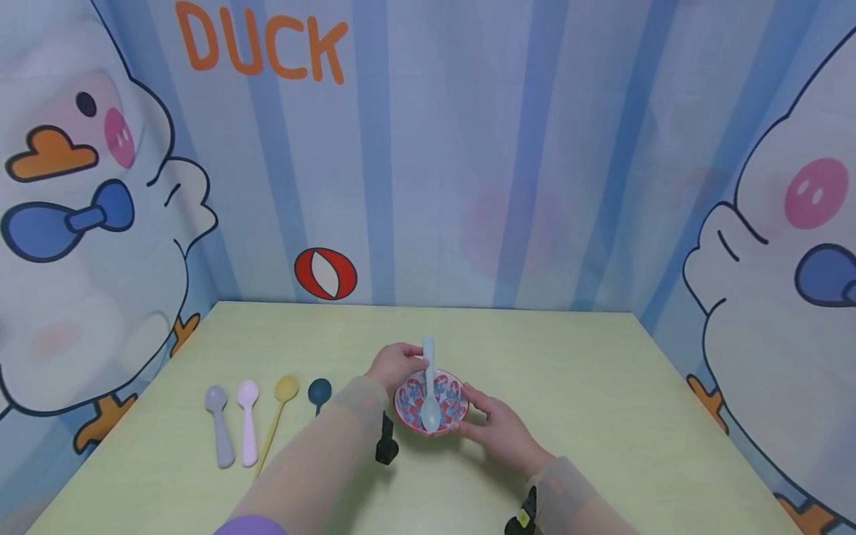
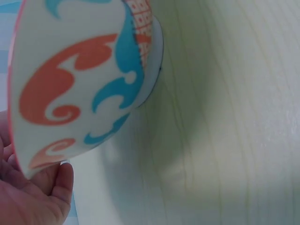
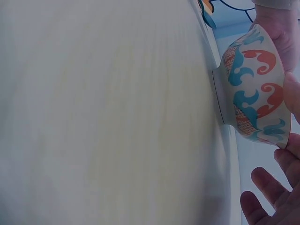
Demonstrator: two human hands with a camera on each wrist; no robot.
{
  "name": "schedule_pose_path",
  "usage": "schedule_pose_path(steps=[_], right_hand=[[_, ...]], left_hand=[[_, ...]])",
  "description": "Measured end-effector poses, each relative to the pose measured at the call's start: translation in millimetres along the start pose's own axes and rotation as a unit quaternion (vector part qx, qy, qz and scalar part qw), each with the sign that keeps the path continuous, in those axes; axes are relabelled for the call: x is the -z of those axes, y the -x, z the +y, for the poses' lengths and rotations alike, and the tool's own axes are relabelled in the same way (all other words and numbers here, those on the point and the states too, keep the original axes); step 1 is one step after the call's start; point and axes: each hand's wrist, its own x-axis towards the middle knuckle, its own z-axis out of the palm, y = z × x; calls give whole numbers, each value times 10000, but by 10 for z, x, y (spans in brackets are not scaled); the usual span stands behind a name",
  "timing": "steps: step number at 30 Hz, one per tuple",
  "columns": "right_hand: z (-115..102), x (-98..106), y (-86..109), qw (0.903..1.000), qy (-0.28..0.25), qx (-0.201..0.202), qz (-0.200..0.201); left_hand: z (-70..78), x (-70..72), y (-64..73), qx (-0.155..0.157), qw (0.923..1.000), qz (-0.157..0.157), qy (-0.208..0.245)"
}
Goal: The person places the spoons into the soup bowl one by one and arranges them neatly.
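A patterned bowl (image 1: 409,400) with a red rim stands on its foot on the table. Inside it leans a pale blue spoon (image 1: 430,386), its scoop low in the bowl and its handle rising past the far rim. My left hand (image 1: 396,365) pinches that handle between thumb and fingers; the left wrist view shows this hand (image 2: 35,194) partly behind the bowl (image 2: 70,89), spoon hidden. At the right side, my right hand (image 1: 501,431) holds the bowl's rim with thumb and forefinger. In the right wrist view its other fingers (image 3: 267,185) spread away from the bowl (image 3: 255,89).
Left of the bowl, several spoons lie in a row: a grey-purple spoon (image 1: 219,423), a pink spoon (image 1: 248,423), a yellow spoon (image 1: 286,388) and a dark blue spoon (image 1: 319,391). My left forearm partly covers the last two. A printed curtain (image 1: 441,148) backs the table (image 1: 602,386).
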Motion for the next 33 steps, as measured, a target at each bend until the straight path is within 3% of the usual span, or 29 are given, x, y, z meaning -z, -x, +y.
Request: schedule_pose_path(steps=[8, 13, 18, 33], right_hand=[[11, -2, 1, 10000, -17, 32, 6], [13, -2, -5, 10000, -7, 69, 20], [28, -5, -11, 10000, 23, 46, 29], [30, -18, -17, 9999, 31, 135, 100]], left_hand=[[-39, 34, 17, 135, 9998, 26, 145], [-83, 94, 45, 57, 9995, 124, 283], [-103, 181, 127, -12, 9987, 179, 482], [-123, 488, 354, -130, 9983, 429, 379]])
